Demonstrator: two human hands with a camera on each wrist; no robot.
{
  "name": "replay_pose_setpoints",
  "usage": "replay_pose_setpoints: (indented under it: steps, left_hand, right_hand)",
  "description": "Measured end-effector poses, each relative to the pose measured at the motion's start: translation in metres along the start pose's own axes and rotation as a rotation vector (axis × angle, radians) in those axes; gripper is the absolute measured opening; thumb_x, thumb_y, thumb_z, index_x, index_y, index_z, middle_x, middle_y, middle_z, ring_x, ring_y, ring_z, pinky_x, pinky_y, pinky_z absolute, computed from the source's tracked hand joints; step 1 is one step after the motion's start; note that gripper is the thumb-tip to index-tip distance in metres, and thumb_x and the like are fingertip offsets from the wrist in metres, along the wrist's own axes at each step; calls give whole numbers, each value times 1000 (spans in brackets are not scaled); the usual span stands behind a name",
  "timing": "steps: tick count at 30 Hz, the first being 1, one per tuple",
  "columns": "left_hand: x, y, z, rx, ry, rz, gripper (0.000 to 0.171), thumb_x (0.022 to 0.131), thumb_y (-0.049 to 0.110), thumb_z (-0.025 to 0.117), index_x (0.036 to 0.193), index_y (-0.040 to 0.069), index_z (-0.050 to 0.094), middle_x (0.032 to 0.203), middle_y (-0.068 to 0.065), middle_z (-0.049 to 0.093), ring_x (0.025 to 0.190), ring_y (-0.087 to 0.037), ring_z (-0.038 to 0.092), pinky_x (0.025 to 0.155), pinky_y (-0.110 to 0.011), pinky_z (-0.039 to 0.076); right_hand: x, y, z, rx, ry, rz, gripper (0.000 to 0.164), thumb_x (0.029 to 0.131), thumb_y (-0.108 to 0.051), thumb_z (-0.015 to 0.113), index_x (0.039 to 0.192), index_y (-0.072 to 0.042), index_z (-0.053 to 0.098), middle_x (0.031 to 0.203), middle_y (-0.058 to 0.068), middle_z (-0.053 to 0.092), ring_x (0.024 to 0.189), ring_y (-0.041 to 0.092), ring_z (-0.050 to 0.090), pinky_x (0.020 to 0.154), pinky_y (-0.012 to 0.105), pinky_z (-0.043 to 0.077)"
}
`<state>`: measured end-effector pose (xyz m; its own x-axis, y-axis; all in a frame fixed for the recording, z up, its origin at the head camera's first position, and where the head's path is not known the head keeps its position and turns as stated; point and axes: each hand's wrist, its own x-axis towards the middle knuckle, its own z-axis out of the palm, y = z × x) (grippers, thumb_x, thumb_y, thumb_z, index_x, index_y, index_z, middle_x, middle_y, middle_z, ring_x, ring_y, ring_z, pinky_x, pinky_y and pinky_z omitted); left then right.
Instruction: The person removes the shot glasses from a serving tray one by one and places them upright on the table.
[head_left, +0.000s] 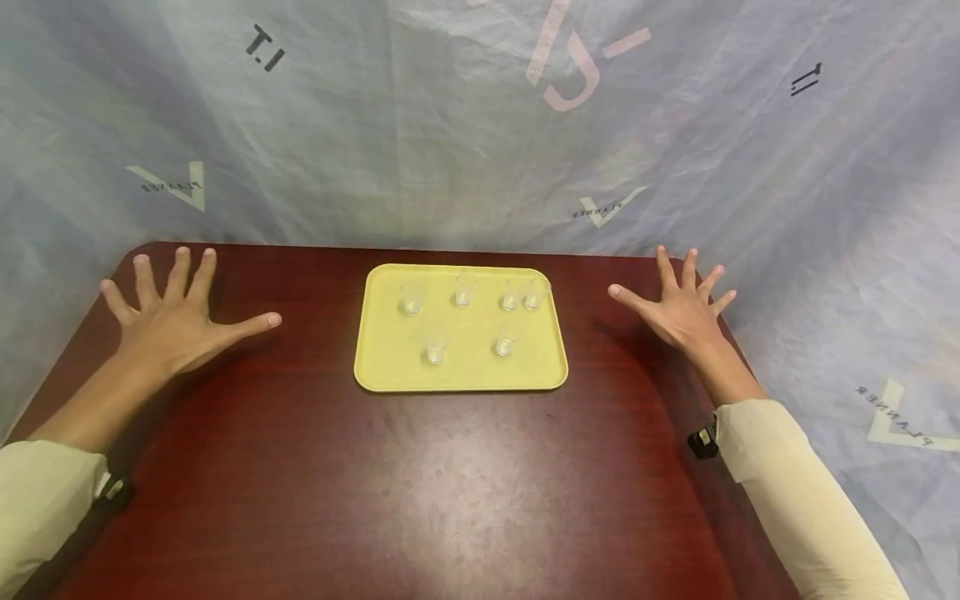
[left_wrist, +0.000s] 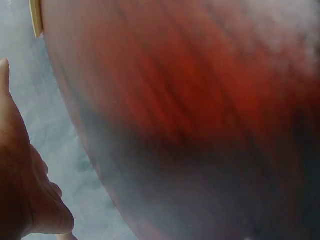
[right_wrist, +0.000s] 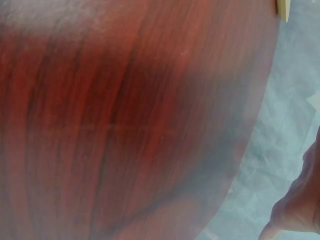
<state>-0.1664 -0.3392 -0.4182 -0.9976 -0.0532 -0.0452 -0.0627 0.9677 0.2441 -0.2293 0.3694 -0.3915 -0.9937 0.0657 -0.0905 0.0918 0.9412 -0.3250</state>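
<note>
Plainly, see six clear cups on a yellow tray toward the far edge of the dark red table, between left hand and right hand, with all fingers spread wide apart. Find a printed grey sheet close behind. Can hardly make out the see-through cups or tell touching from apart in the back right pair, with both hands cut off in the wrist views.
</note>
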Motion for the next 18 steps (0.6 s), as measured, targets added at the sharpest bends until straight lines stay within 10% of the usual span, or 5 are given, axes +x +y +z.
replay_pose_setpoints:
  steps: [8,18]
  left_hand:
    - [-2,17,8,-26,-17,8,141,89,100,57,182,19,-11,187,-27,-13,165,-65,-30,120,-92,-22]
    - [-11,55,6,-66,-14,17,146,85,101,61,182,20,-12,189,-28,-1,164,-74,8,113,-94,14]
  right_hand:
    - [6,-2,-3,41,-26,34,125,95,-97,48,181,-31,-14,182,23,-33,160,68,-36,118,96,-16]
    - [5,-11,4,146,-35,3,128,94,-94,57,181,-32,-15,190,21,-13,173,61,-2,130,88,6]
